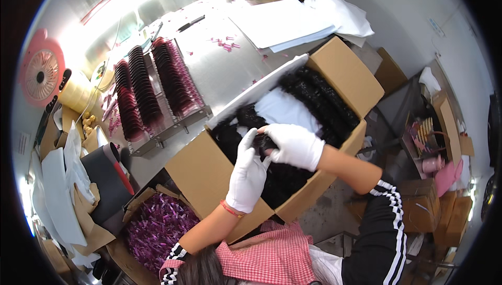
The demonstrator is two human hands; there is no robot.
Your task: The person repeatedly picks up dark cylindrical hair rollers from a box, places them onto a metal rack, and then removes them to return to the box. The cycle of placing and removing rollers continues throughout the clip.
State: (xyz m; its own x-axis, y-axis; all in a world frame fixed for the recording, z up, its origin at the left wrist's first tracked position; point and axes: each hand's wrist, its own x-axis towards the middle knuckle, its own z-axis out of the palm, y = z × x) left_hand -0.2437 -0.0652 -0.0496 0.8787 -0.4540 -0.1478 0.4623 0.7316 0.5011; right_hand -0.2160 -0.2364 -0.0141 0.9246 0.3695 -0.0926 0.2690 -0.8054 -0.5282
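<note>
White gloves cover both my hands, which meet above an open cardboard box (348,68). Pinched between my left hand (247,178) and my right hand (297,146) is a small dark lens-like piece (264,143), partly hidden by the fingers. Beneath them, rows of shiny black pieces (321,99) fill the box, with a white sheet (287,108) lying among them. On the metal table to the left stands a rack (175,128) holding upright rows of thin dark reddish lenses (144,91).
An open carton of purple strips (159,230) sits at lower left. Pink clips (226,43), a black pen (191,23) and white paper (282,21) lie on the table. A pink fan (41,76) stands at far left. Stacked cartons (421,206) are at right.
</note>
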